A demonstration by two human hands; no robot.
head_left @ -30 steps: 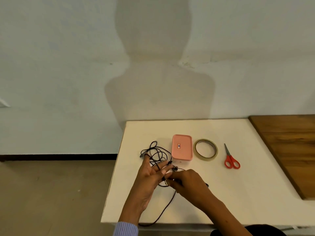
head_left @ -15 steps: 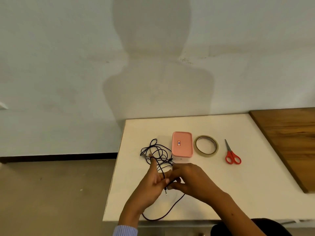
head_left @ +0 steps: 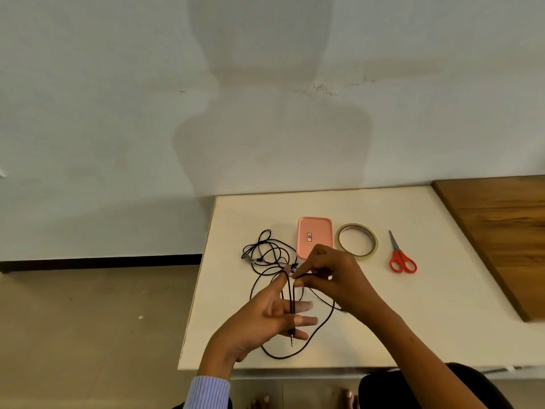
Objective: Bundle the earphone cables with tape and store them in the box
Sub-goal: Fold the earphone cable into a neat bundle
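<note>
Earphone cable, black, lies tangled on white table, left of pink box; loose loop trails toward near edge. Left hand raised, fingers spread, cable strand running down between them, jack plug hanging below fingers. Right hand pinches cable just beside left index fingertip. Tape roll lies flat just right of box. Red-handled scissors further right. Wooden board at far right.

We are holding our left hand open with fingers spread, while our right hand is pinching with curled fingers.
</note>
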